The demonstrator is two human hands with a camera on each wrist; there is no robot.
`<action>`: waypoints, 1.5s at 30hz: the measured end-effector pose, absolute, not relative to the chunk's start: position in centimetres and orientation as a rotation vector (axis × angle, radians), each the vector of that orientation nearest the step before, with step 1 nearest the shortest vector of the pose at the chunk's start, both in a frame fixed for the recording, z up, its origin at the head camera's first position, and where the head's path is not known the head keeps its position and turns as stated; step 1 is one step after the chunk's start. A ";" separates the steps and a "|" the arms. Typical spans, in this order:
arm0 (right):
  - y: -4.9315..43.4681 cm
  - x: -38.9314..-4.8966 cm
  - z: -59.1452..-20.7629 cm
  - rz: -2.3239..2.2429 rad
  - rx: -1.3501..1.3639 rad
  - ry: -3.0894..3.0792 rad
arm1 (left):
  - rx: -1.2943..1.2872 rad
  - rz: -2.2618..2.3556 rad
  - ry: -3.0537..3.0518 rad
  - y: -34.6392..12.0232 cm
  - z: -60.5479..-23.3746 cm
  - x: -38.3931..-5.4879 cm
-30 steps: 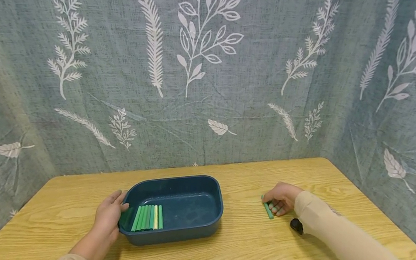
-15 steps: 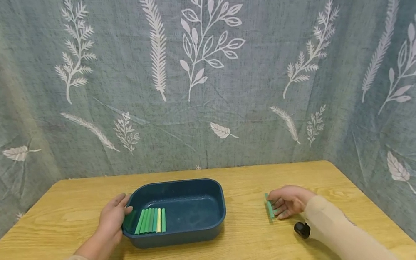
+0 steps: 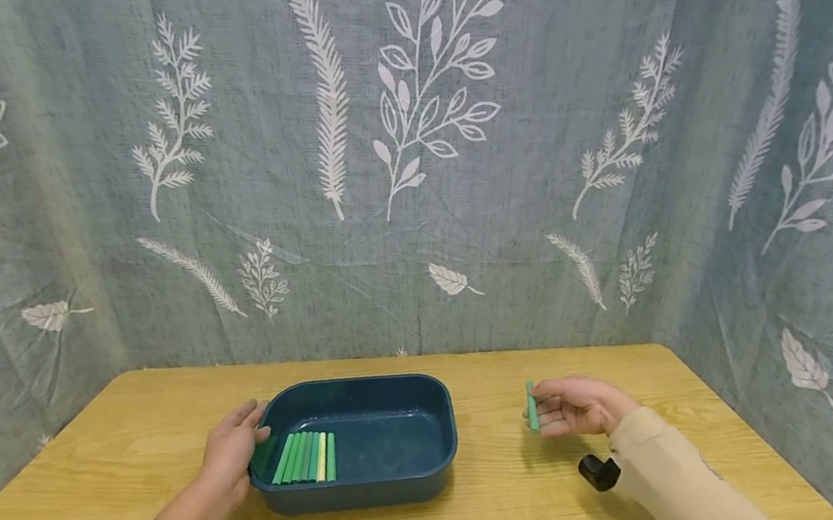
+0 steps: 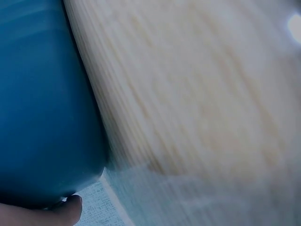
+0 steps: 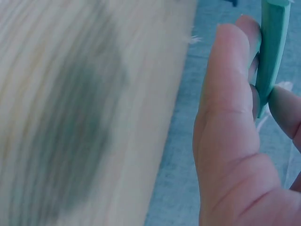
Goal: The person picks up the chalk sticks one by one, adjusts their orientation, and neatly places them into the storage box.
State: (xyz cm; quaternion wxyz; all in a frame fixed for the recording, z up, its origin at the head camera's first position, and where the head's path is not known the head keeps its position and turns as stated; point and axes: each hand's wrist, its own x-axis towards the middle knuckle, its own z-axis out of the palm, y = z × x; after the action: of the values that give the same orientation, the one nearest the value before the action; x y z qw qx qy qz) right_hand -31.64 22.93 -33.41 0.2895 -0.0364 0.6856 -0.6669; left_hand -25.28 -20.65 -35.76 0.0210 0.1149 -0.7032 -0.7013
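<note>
A dark blue rectangular tub [image 3: 356, 499] rests on the table. My left hand [image 3: 231, 447] grips its left end, with the thumb over the rim and the fingers outside. The left wrist view shows the tub's smooth side [image 4: 47, 103] and a fingertip [image 4: 70, 210] at its edge. Inside, a row of several green sticks [image 3: 303, 457] and a pale yellow stick [image 3: 322, 457] lies side by side on the left. My right hand [image 3: 583, 407] pinches another green stick [image 3: 532, 407] between thumb and fingers, raised above the table. Up close, this stick [image 5: 273, 52] looks straight and flat-sided.
The wooden table [image 3: 498, 502] reaches back to a blue-grey curtain [image 3: 353, 287] with white leaf prints. A small black device [image 3: 598, 473] sits at the right wrist. To the right of the sticks, the tub's floor [image 3: 399, 442] is bare.
The right hand has lifted the green stick off the table and turned so that its palm side shows more. The left hand stays at the tub. The head view has tilted slightly upward.
</note>
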 end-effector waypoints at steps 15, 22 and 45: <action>17.5 -31.8 -31.9 -1.871 -0.199 1.658 | 0.305 -2.161 -2.129 -20.4 -35.8 -24.5; 14.3 -32.4 -31.0 -1.875 -0.218 1.629 | 0.335 -2.149 -2.129 -20.5 -35.9 -24.7; 5.6 -34.0 -29.7 -1.726 -0.067 1.644 | 0.313 -2.167 -2.114 -20.5 -35.7 -24.2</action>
State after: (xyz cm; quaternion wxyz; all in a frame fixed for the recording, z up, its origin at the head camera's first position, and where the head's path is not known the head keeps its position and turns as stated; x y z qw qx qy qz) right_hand -34.01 5.64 -29.69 0.3693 -0.0262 0.6406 -0.6727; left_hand -24.16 -20.47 -35.66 0.0489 0.1028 -0.6937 -0.7112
